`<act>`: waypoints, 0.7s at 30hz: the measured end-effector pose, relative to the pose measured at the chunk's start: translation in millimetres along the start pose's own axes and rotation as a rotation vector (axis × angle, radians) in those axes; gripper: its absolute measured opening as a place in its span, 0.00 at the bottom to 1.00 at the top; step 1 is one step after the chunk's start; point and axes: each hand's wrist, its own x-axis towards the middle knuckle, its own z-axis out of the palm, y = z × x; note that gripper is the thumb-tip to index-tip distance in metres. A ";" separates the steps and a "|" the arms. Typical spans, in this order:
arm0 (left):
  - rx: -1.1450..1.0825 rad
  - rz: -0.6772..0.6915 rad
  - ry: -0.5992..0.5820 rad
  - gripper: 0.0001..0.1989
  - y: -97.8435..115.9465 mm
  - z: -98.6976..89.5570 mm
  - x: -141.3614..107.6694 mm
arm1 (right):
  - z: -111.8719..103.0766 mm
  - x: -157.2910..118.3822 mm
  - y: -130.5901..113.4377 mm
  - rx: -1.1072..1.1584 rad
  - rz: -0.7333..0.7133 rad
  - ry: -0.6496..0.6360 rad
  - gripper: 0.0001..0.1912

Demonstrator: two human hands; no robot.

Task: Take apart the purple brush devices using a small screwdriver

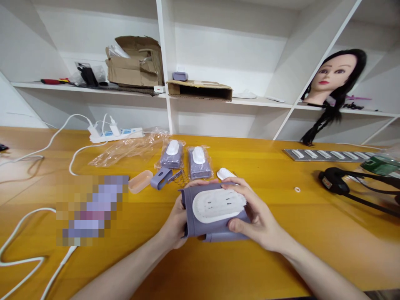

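Both hands hold a purple-grey plastic casing [203, 230] above the table. A white oval brush pad [218, 205] lies on its upper face. My left hand [177, 221] wraps round the casing's left end, its fingers partly hidden behind. My right hand [261, 218] grips the right end, with fingers over the pad's edge and the thumb on the front. Just beyond the casing lie a loose white brush pad [225, 173], a purple bracket-like part [161, 179], a metal spring [180, 179] and a peach oval tray [140, 182].
Two plastic-wrapped purple units [200, 170] with white pads stand behind. A blurred-out phone-like object [96, 208] with a cable lies left. A power strip [125, 134] sits at the back left. Black headgear [334, 183] and a metal strip [325, 155] lie right. A mannequin head [333, 77] occupies a shelf.
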 end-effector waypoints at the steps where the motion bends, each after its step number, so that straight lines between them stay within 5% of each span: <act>1: -0.003 0.000 0.000 0.21 0.1 0.3 -0.3 | 1.2 -0.8 0.2 0.003 0.002 0.004 0.27; 10: 0.046 -0.008 0.027 0.18 3.7 4.6 1.0 | 3.8 3.4 -4.1 0.009 -0.019 0.032 0.23; 17: 0.028 -0.057 0.013 0.20 4.4 5.2 1.7 | -2.7 7.8 -3.1 -0.051 -0.063 -0.033 0.42; 21: 0.056 -0.050 -0.022 0.19 4.1 3.8 1.2 | -2.6 7.3 -3.4 -0.087 -0.063 -0.003 0.42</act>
